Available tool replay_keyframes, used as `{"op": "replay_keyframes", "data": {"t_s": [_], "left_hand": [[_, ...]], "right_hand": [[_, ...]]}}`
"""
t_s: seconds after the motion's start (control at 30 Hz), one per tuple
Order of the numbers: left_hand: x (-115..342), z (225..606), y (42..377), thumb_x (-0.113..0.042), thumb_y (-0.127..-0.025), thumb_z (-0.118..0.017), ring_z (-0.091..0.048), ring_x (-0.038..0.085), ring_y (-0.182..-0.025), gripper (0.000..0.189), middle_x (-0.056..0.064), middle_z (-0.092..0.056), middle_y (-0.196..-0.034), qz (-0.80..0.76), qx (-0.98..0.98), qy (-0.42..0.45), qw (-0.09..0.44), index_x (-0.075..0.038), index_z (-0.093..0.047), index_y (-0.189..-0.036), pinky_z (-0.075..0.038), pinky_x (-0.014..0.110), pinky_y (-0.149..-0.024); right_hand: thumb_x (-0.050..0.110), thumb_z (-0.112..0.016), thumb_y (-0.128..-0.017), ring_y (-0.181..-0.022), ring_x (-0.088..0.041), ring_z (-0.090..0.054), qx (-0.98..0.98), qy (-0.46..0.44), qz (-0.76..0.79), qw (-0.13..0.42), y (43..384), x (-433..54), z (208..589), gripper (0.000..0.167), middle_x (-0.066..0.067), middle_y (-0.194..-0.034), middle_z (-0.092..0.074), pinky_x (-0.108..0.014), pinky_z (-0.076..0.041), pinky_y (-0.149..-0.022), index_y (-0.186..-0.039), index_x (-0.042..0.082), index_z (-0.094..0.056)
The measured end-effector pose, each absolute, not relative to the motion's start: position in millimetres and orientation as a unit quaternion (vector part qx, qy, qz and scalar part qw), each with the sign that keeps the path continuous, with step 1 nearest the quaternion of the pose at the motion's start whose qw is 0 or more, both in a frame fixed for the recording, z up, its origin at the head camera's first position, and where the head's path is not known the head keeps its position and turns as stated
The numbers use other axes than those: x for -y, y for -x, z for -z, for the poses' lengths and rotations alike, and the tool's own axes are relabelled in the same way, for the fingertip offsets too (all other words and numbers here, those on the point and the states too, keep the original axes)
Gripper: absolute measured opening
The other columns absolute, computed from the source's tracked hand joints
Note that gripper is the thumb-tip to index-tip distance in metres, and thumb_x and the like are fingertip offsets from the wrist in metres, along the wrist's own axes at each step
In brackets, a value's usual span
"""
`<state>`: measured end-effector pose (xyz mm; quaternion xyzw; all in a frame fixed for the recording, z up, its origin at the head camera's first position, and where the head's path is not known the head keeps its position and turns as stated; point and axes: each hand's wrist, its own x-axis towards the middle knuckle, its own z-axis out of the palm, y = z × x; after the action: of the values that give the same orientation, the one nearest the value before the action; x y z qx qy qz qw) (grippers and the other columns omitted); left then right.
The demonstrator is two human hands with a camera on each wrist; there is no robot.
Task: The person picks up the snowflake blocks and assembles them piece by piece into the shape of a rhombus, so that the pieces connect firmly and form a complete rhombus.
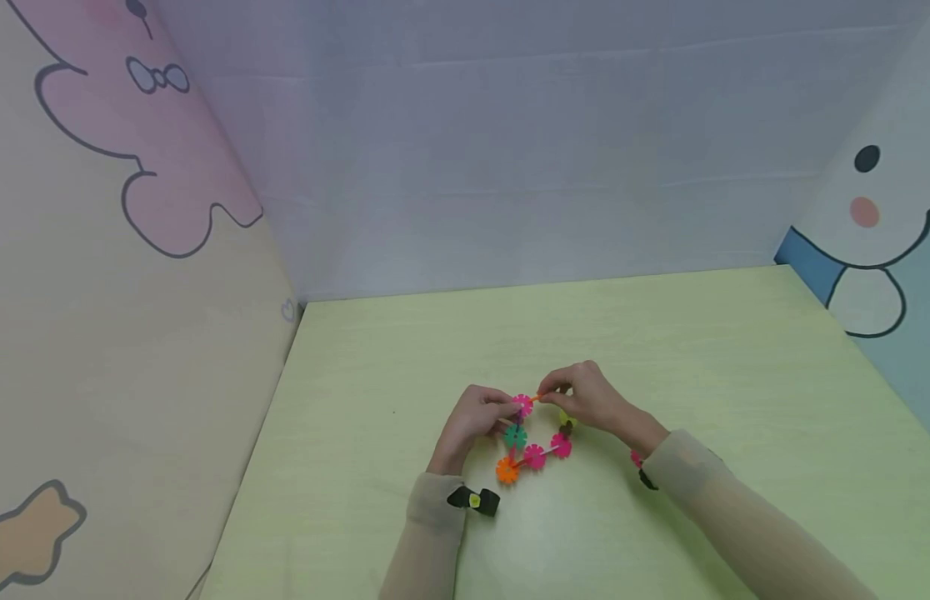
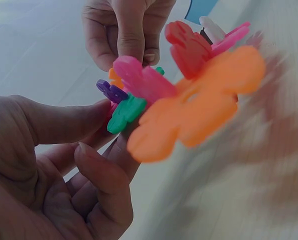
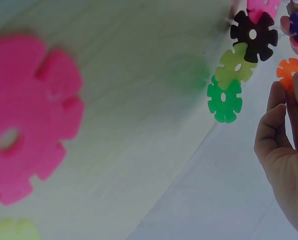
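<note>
Several toothed plastic snowflake discs are joined into a curved chain. My left hand (image 1: 476, 417) pinches its pink disc (image 1: 522, 405) between thumb and fingers. Below this are a purple disc (image 2: 111, 91), a green disc (image 1: 515, 436) and a large orange disc (image 1: 507, 471) at the bend. Two pink discs, one of them this pink disc (image 1: 561, 445), run on to the right, followed by black (image 3: 254, 36), yellow-green and bright green (image 3: 224, 101) discs at the tail. In my right hand (image 1: 588, 396), thumb and fingers pinch another orange disc (image 3: 290, 70) at the pink disc's edge.
A pink disc (image 3: 34, 115) shows large in the right wrist view, a yellow piece (image 3: 14, 230) under it. Both hands are above the pale yellow-green table (image 1: 405, 342). A white cloth (image 1: 547, 167) hangs behind, with cartoon-printed panels at both sides.
</note>
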<state>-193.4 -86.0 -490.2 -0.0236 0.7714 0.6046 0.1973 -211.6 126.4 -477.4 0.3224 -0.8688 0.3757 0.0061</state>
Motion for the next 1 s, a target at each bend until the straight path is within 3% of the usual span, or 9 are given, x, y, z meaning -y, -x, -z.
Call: {"op": "replay_keyframes", "data": {"t_s": [0.73, 1.0], "left_hand": [[85.5, 489.2, 192.1, -0.021, -0.087, -0.071, -0.063, 0.017, -0.061, 0.017, 0.005, -0.069, -0.074, -0.579, -0.786, 0.018, 0.215, -0.005, -0.074, -0.082, -0.048, 0.028, -0.054], [84.2, 492.3, 193.2, -0.028, -0.087, -0.072, -0.062, 0.016, -0.06, 0.021, 0.006, -0.069, -0.072, -0.586, -0.78, 0.018, 0.219, -0.007, -0.075, -0.084, -0.05, 0.029, -0.058]], "right_hand": [[0.005, -0.074, -0.083, -0.072, -0.006, -0.06, 0.874, -0.329, -0.357, 0.0, 210.7, -124.8, 479.6, 0.008, 0.009, -0.081, -0.068, -0.027, -0.05, -0.065, -0.086, 0.012, -0.072], [0.007, -0.074, -0.083, -0.076, -0.007, -0.062, 0.875, -0.33, -0.355, 0.006, 211.1, -124.3, 480.2, 0.008, 0.008, -0.084, -0.068, -0.035, -0.052, -0.066, -0.088, 0.013, -0.072]]}}
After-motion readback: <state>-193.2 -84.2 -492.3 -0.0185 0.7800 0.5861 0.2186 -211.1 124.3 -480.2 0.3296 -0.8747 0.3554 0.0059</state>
